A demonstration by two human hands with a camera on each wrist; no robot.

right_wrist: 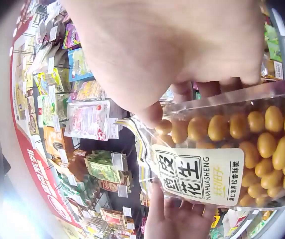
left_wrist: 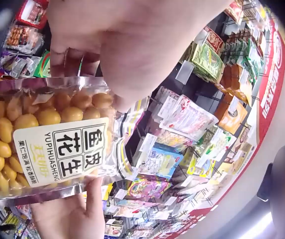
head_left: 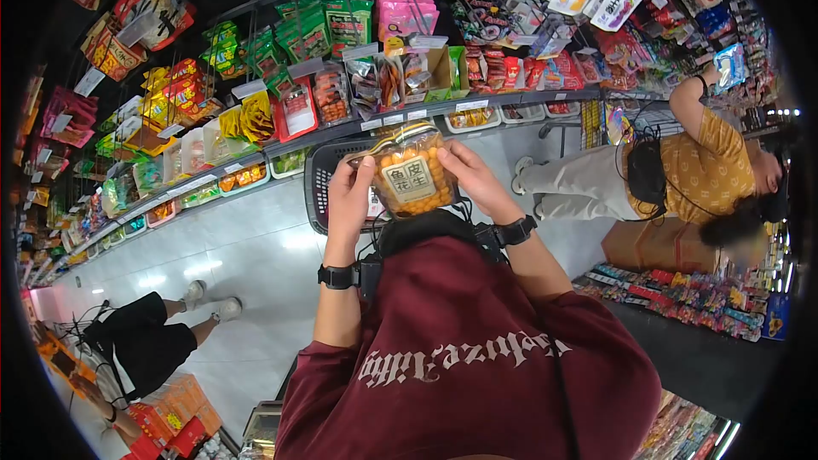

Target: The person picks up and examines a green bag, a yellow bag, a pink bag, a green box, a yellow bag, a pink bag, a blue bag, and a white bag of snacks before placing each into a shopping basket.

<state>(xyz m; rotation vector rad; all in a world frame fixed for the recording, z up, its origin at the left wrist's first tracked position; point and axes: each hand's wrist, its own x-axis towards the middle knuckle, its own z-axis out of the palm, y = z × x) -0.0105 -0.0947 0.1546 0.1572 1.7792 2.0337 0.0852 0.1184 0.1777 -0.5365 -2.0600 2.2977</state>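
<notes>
A clear bag of coated peanuts (head_left: 415,172), with a cream label and golden round nuts inside, is held up in front of the chest. My left hand (head_left: 350,192) grips its left edge, thumb on the front face. On the opposite edge my right hand (head_left: 474,175) pinches it, thumb also in front. In the left wrist view the bag (left_wrist: 57,139) lies sideways between the left hand (left_wrist: 117,40) and the right hand (left_wrist: 70,219). The right wrist view shows the label (right_wrist: 197,174) facing out and the striped top of the bag close to the right thumb.
A dark shopping basket (head_left: 319,192) is behind the bag, partly hidden. Shelves of packaged snacks (head_left: 298,111) curve across the front. A person in a yellow shirt (head_left: 699,166) stands at right, another in black shorts (head_left: 145,341) at left. A cardboard box (head_left: 656,243) is on the right.
</notes>
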